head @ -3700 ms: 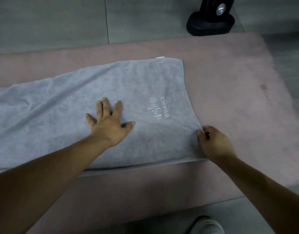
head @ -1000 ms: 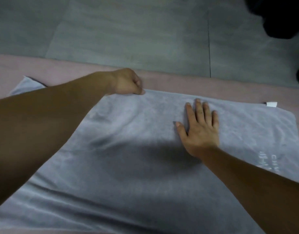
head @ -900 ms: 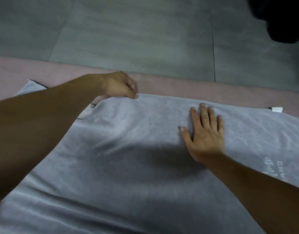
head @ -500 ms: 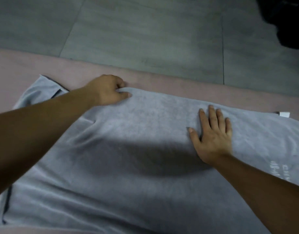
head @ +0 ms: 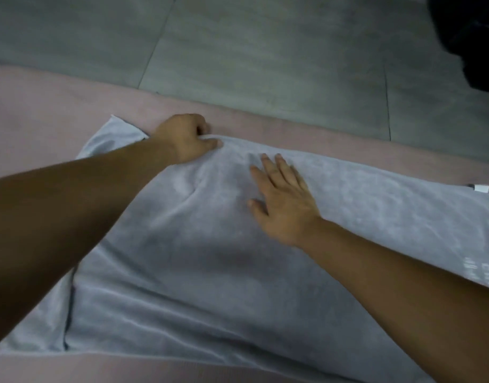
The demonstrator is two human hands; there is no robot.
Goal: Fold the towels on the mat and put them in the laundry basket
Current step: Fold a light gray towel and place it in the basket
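Note:
A grey towel (head: 215, 272) lies spread across the pink mat (head: 44, 111). Its upper layer is pulled over a lower layer, which shows at the left. My left hand (head: 186, 138) grips the far edge of the upper layer, fingers curled round it. My right hand (head: 282, 203) lies flat on the towel's middle with straight, spread fingers. A white label (head: 482, 188) sticks out at the towel's far right edge. Pale lettering (head: 479, 272) shows at the right. No laundry basket is in view.
Grey tiled floor (head: 251, 51) runs beyond the mat's far edge. A black object (head: 475, 37) stands at the top right corner.
My left hand has dragged the towel's far edge to the right, uncovering more of the lower layer at the left. My right hand slid left over the towel, towards my left hand.

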